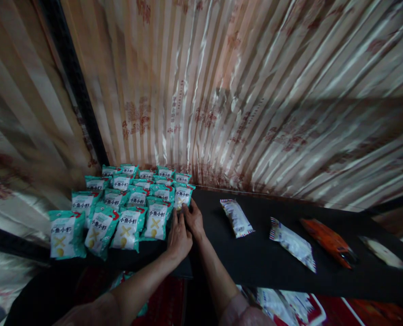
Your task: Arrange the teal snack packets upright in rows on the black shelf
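A small teal-and-white snack bag [182,194] stands at the right end of a packed group of matching bags, leaning back. My right hand [195,221] grips its lower right side, with the thumb on the front. From below, my left hand [180,237] presses its fingers together against the bag's lower front; its fingertips partly cover the print. Just left of my left hand stands another teal snack bag [155,219] in the front row. Further teal bags [128,228] stand upright in several rows to the left.
On the black shelf [215,253] to the right lie two white snack packets [237,218], an orange packet [328,242] and a pale packet [382,252]. Pleated printed sheeting [201,108] hangs behind. Below the front edge are red boxes with white packets [276,305]. A dark post [75,81] rises at left.
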Demonstrator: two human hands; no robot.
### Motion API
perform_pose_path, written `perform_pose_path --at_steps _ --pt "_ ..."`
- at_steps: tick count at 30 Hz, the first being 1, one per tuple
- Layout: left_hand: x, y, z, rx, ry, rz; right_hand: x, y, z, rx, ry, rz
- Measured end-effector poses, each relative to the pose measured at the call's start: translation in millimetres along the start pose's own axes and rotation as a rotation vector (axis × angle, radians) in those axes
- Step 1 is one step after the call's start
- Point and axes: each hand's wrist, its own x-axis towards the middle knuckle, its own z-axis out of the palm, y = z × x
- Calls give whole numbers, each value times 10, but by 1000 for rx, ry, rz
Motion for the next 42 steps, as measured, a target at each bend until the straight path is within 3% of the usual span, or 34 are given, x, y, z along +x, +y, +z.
perform_pose_path --at_steps 8,18,27,42 --pt "-9 -35 10 -13 11 24 -49 -56 37 -36 79 57" --pt "-51 11 -15 -9 -16 20 -93 -18 14 51 62 7" --pt "-128 -7 -1 -3 -12 34 -160 86 42 36 171 58" --pt "-730 -324 121 -63 4 104 -834 25 103 -62 230 111"
